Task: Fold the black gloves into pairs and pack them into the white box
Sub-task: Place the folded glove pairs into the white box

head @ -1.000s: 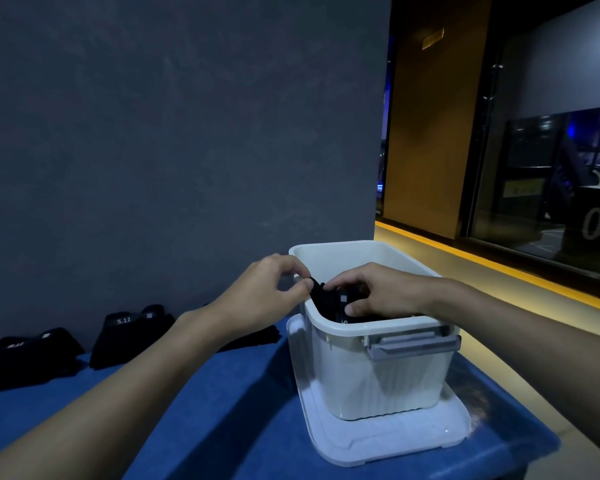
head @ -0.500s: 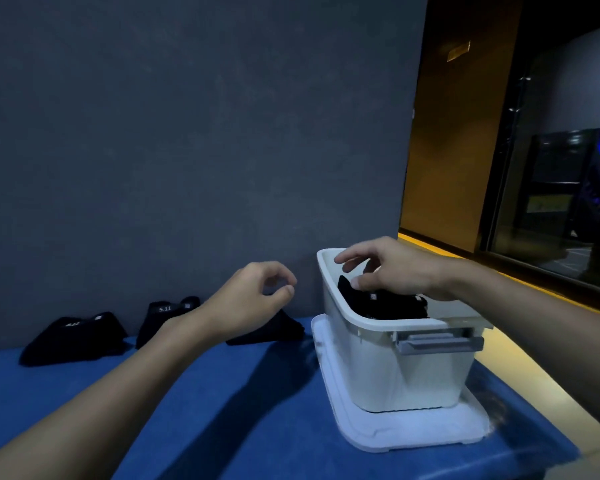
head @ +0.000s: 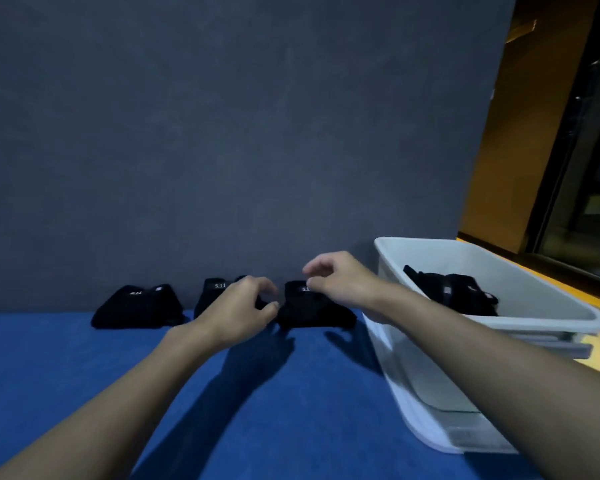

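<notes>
Head view: one glove bundle (head: 454, 292) lies in the white box (head: 520, 268); my left hand (head: 239, 306) and right hand (head: 340, 282), half-curled and empty, hover at the nearest bundle (head: 312, 311) on the blue table (head: 84, 375), two more bundles (head: 137, 308) beyond; I judge about a quarter packed.

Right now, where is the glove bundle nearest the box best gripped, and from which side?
Pinch the bundle at its left and right ends, coming from the front and above. It lies low and wide by the wall, so the back is tight; the left hand and right hand are near.
</notes>
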